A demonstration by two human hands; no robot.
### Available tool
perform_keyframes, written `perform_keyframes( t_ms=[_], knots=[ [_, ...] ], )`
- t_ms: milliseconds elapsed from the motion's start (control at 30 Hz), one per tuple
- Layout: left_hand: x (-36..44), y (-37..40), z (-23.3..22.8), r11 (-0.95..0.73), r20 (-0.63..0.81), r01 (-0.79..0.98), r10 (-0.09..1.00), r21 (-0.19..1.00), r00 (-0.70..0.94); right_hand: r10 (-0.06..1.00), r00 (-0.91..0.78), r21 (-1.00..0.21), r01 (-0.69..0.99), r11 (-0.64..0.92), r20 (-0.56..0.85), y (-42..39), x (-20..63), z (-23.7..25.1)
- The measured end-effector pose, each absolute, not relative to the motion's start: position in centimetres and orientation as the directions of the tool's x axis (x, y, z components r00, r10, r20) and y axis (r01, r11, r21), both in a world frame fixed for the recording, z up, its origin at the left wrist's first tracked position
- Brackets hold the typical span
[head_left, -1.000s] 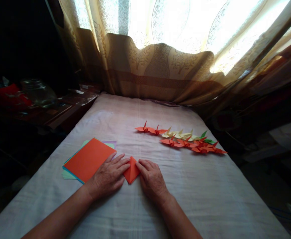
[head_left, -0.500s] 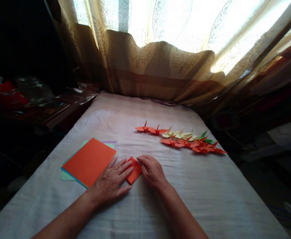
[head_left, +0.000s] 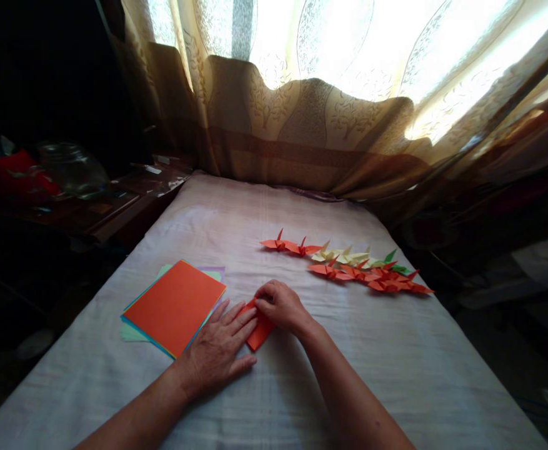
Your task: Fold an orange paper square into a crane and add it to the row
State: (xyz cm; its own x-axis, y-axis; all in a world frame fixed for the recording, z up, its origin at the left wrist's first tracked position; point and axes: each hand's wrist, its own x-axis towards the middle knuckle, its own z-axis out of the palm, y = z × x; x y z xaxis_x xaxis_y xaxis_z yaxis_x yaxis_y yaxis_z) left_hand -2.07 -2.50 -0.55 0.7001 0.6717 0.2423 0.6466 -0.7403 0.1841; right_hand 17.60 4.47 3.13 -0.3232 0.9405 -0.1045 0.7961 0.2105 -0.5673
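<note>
Where the paper stack (head_left: 175, 307) ends at lower left of centre, the left hand (head_left: 220, 351) lies flat, fingers spread, tips on the folded orange paper (head_left: 260, 329); the right hand (head_left: 280, 304) pinches its upper edge; bare cloth (head_left: 418, 375) lies open rightward below the cranes (head_left: 348, 265).

— What colour is the folded paper (head_left: 260, 330) under your fingers?
— Orange, matching the top sheet of the paper stack (head_left: 175, 306) at nine o'clock; you see blue, green and lilac edges beneath.
— And the paper cranes (head_left: 348, 267) at two o'clock?
— Orange, pale yellow, one green. Your surface (head_left: 395, 375) is off-white, the curtain (head_left: 302, 125) tan with tree motifs.
</note>
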Motion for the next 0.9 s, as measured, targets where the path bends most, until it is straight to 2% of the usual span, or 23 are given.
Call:
perform_keyframes(
  t_ms=[133,267,333,400,567,733,900],
  knots=[
    [-2.2,-2.4,-0.5,-0.735,0.338,0.640,0.675,0.226,0.656,0.944,-0.294,-0.715,0.691,0.103,-0.148,4.3,18.1,2.6],
    [-2.1,-1.8,-0.6,-0.603,0.501,0.725,0.764,0.333,0.406,0.938,-0.328,-0.935,0.355,0.009,-0.116,3.8,18.9,1.6],
    [-1.9,-1.5,-0.5,-0.547,0.511,0.743,0.797,0.386,0.322,0.941,-0.327,-0.981,0.195,-0.025,-0.088,3.4,19.2,1.4],
    [-1.4,-1.3,-0.2,-0.531,0.484,0.732,0.818,0.427,0.311,0.951,-0.303,-0.994,0.100,-0.037,-0.066,2.9,19.5,1.2],
    [0.0,-0.7,0.9,-0.502,0.455,0.701,0.846,0.507,0.276,0.967,-0.243,-0.997,0.037,-0.065,-0.072,2.2,19.8,1.3],
    [0.7,-0.6,1.1,-0.491,0.491,0.697,0.842,0.523,0.225,0.972,-0.220,-0.994,0.088,-0.063,-0.081,2.2,20.3,1.5],
    [0.6,-0.9,1.0,-0.532,0.518,0.669,0.819,0.519,0.249,0.963,-0.242,-0.993,0.035,-0.115,-0.120,2.2,20.6,1.7]
  ],
)
